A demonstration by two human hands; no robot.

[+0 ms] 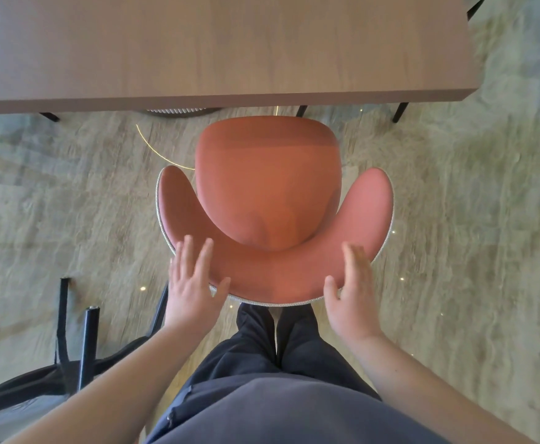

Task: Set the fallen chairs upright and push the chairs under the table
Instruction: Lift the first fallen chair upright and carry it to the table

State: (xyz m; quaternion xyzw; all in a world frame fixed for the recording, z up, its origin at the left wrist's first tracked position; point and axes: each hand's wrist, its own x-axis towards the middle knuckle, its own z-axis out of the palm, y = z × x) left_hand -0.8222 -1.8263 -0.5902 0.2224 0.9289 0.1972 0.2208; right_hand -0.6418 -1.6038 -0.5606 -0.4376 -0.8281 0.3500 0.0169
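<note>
Seen from above: an upright terracotta-orange upholstered chair with a curved wraparound back and pale woven edging point(267, 200), standing on the mottled grey-beige stone-look floor point(474, 238) just in front of the near edge of the long brown wood-grain table point(223, 49). Front of the seat close to the table's edge, not yet beneath it. Left hand point(191, 283) laid over the left part of the curved backrest, fingers straight and spread, thumb reaching along the rear edging; nothing clasped, only flat contact. Right hand point(352, 290) likewise flat at the right part of the backrest, fingers extended and blurred, thumb out toward the edging; no curl around anything, and whether the palm actually touched the back could not be told. Behind the chair, directly below the camera, dark trousered legs point(281, 334) and a grey-blue top. At lower left, a second, dark chair with black tubular legs point(87, 344) lying tipped over, legs pointing up and away from the floor. Under the table's far side, a ribbed dark-and-pale chair edge point(179, 110) and several thin black legs showing.
</note>
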